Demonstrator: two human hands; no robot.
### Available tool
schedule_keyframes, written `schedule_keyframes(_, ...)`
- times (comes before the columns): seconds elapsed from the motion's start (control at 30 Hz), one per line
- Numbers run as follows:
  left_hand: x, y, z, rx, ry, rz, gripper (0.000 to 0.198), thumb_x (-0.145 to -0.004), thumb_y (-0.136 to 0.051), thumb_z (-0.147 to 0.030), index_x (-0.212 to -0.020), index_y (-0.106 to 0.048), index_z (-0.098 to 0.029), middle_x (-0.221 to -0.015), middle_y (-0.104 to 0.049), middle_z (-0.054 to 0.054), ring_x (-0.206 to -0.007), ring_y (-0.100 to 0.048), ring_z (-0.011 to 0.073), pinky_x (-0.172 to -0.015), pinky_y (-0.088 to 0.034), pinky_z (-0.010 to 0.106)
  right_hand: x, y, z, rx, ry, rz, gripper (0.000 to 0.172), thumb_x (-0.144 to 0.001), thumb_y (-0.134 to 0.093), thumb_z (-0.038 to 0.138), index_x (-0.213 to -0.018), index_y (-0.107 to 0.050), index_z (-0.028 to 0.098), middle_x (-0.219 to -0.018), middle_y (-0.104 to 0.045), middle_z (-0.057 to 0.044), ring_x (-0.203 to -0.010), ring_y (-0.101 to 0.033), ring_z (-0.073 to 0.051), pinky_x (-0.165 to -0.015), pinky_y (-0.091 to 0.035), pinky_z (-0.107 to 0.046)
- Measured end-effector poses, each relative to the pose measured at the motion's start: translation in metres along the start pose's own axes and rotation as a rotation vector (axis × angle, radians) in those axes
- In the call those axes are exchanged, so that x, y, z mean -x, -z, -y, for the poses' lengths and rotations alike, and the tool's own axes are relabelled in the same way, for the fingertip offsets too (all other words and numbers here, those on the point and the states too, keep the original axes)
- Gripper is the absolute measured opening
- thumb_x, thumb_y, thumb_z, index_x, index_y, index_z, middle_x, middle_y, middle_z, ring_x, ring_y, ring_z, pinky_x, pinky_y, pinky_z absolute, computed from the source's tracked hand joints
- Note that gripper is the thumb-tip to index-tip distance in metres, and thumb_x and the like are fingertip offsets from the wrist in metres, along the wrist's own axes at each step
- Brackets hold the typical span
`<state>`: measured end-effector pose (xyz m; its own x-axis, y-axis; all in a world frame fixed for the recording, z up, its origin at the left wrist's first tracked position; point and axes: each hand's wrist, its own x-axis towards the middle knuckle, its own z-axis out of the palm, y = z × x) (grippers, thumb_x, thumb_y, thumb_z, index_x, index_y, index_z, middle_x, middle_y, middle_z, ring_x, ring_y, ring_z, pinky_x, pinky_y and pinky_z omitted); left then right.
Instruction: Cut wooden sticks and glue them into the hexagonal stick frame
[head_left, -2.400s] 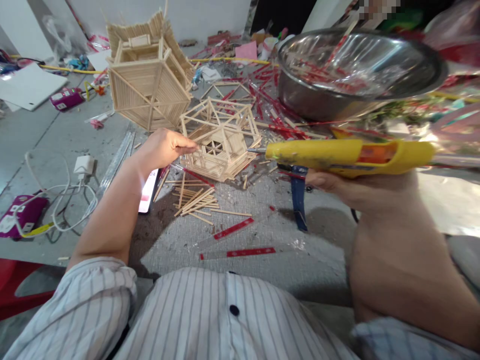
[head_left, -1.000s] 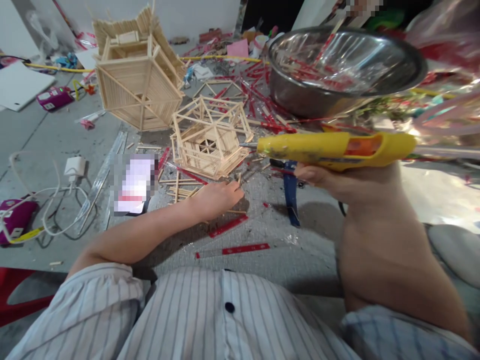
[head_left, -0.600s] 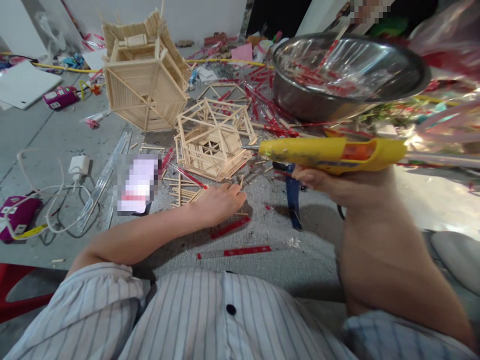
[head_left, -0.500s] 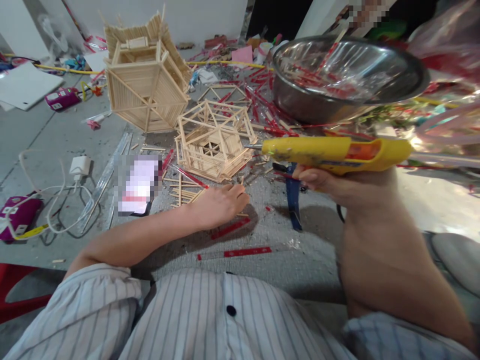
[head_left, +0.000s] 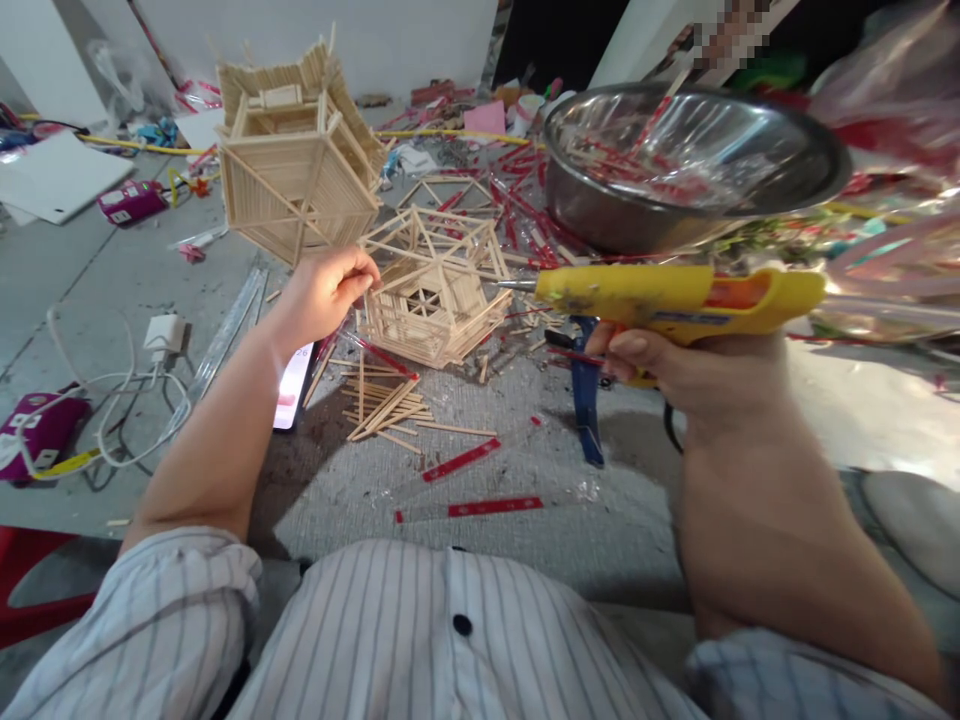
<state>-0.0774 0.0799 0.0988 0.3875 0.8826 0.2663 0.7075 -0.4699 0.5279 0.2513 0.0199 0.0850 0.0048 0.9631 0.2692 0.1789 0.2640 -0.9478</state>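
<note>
Head view: the left hand [head_left: 322, 290] has its fingertips pinched together at the left edge of the small stick frame [head_left: 469, 298]; whether a stick sits between them cannot be told. The right hand [head_left: 671, 365] is wrapped around the grip of a yellow glue gun [head_left: 637, 295], its nozzle pointing left at the frame's right side; contact there is unclear.

That frame stands mid-scene. Its lower part is lined with close-set sticks, while the upper part is bare ribs, so it looks partly built, with the upper panels seemingly unfilled. Just near of it lies a pile of loose sticks [head_left: 386, 408], apparently unused. A phone [head_left: 294, 390] lies to the left, partly behind the forearm. Farther left, a larger stick structure [head_left: 259, 185] has much fuller panels and seems further along. Far right stands a metal basin [head_left: 615, 215] holding red-and-clear wrappers.
</note>
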Motion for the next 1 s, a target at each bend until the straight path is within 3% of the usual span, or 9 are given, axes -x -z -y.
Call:
schedule_keyframes(0.2, -0.002, -0.011, 0.003, 0.265, 0.147, 0.046, 0.017, -0.09, -0.046, -0.023, -0.096, -0.059, -0.014, -0.093, -0.069, 0.01, -0.07, -0.064, 0.0098, -0.066, -0.055, 0.024, 0.001, 0.002, -0.008, -0.014, 0.037, -0.048, 0.044, -0.052, -0.083, 0.054, -0.066, -0.058, 0.02, -0.046, -0.055, 0.003, -0.033, -0.043, -0.008, -0.029, -0.035, -0.023)
schedule_keyframes(0.43, 0.006, -0.019, -0.033, 0.326, 0.152, 0.246, 0.014, -0.088, -0.045, -0.017, -0.093, -0.059, -0.013, -0.09, -0.07, 0.009, -0.071, -0.068, 0.0105, -0.063, -0.056, 0.022, 0.0, 0.004, -0.003, 0.029, 0.017, 0.062, 0.037, -0.057, -0.082, 0.049, -0.061, -0.061, 0.019, -0.049, -0.056, 0.001, -0.036, -0.043, -0.007, -0.032, -0.035, -0.022)
schedule_keyframes(0.53, 0.009, -0.026, -0.049, 0.305, 0.157, 0.309, 0.014, -0.087, -0.046, -0.015, -0.092, -0.059, -0.014, -0.089, -0.071, 0.008, -0.071, -0.069, 0.0108, -0.062, -0.056, 0.021, 0.001, 0.003, 0.001, 0.06, 0.008, 0.12, 0.033, -0.056, -0.082, 0.049, -0.063, -0.064, 0.021, -0.052, -0.057, 0.002, -0.043, -0.047, -0.008, -0.042, -0.047, -0.024)
schedule_keyframes(0.67, 0.01, -0.027, -0.055, 0.325, 0.164, 0.278, 0.015, -0.088, -0.045, -0.016, -0.093, -0.058, -0.015, -0.093, -0.071, 0.008, -0.068, -0.068, 0.0104, -0.061, -0.056, 0.022, 0.004, 0.004, 0.008, 0.117, -0.044, 0.197, 0.032, -0.057, -0.08, 0.049, -0.068, -0.065, 0.024, -0.06, -0.06, 0.002, -0.056, -0.058, -0.013, -0.059, -0.058, -0.031)
schedule_keyframes(0.83, 0.009, -0.022, -0.052, 0.414, 0.18, 0.168, 0.012, -0.091, -0.045, -0.019, -0.095, -0.055, -0.014, -0.086, -0.069, 0.009, -0.06, -0.064, 0.0084, -0.055, -0.053, 0.023, 0.007, 0.003, 0.009, 0.221, -0.041, 0.241, 0.034, -0.058, -0.079, 0.054, -0.073, -0.067, 0.026, -0.066, -0.063, 0.002, -0.063, -0.063, -0.016, -0.059, -0.06, -0.032)
schedule_keyframes(1.0, 0.01, -0.025, -0.047, 0.315, 0.121, 0.191, 0.017, -0.093, -0.047, -0.027, -0.101, -0.056, -0.015, -0.086, -0.069, 0.008, -0.065, -0.066, 0.0102, -0.058, -0.052, 0.023, 0.007, -0.002, 0.004, 0.3, -0.002, 0.244, 0.037, -0.058, -0.078, 0.056, -0.076, -0.069, 0.025, -0.063, -0.063, 0.003, -0.061, -0.064, -0.016, -0.057, -0.059, -0.03)
